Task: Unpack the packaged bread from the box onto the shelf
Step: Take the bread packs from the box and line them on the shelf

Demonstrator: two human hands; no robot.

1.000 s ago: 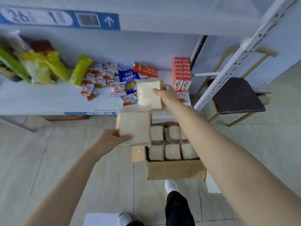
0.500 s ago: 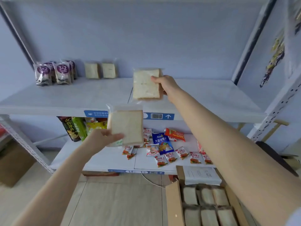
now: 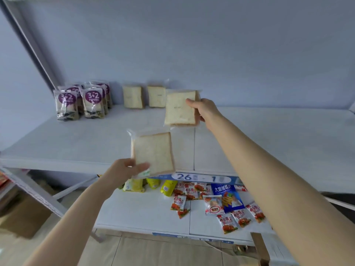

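Note:
My right hand (image 3: 204,110) grips one clear-wrapped bread pack (image 3: 179,109) by its right edge and holds it upright over the white upper shelf (image 3: 96,139), just right of two bread packs (image 3: 133,96) (image 3: 156,96) standing at the back wall. Lower and nearer, my left hand (image 3: 124,169) holds a second bread pack (image 3: 153,153) by its bottom left corner, above the shelf's front edge. Only one flap of the cardboard box (image 3: 260,248) shows at the bottom right.
Several purple-labelled snack bags (image 3: 84,100) stand at the back left of the upper shelf. The lower shelf (image 3: 146,214) carries scattered red sachets, a blue packet and yellow bags. A slanted metal upright (image 3: 36,191) and a brown carton (image 3: 23,215) are at the left.
The view has tilted up from the box to the upper shelf. Both hands have carried their bread packs forward; the right one now reaches deeper, close to the two packs at the back.

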